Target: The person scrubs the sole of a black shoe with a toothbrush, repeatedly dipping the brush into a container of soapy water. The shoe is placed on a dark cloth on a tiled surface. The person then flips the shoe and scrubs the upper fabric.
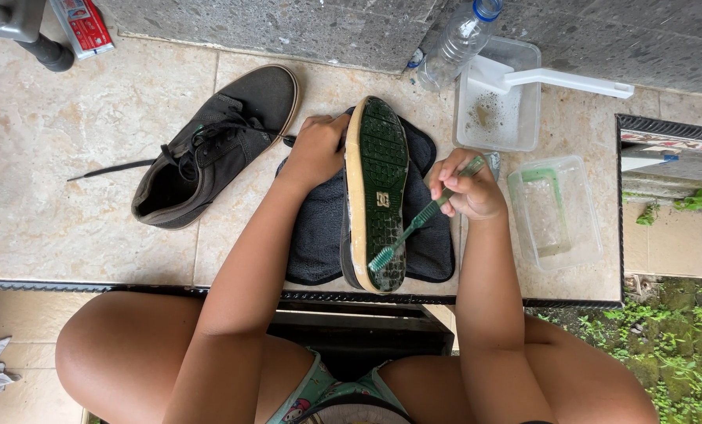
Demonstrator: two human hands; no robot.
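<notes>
A dark shoe (376, 192) lies on its side on a dark cloth (319, 228), its green and tan sole facing up. My left hand (316, 149) grips the shoe's upper near the top end. My right hand (467, 188) holds a green toothbrush (421, 220) by its handle. The brush head rests on the lower part of the sole.
A second dark shoe (209, 153) with loose laces lies to the left on the tiled ledge (68, 204). A clear tray (498, 102) with a white scoop, a plastic bottle (457, 43) and a clear tub (559, 212) stand to the right. My bare knees are below the ledge.
</notes>
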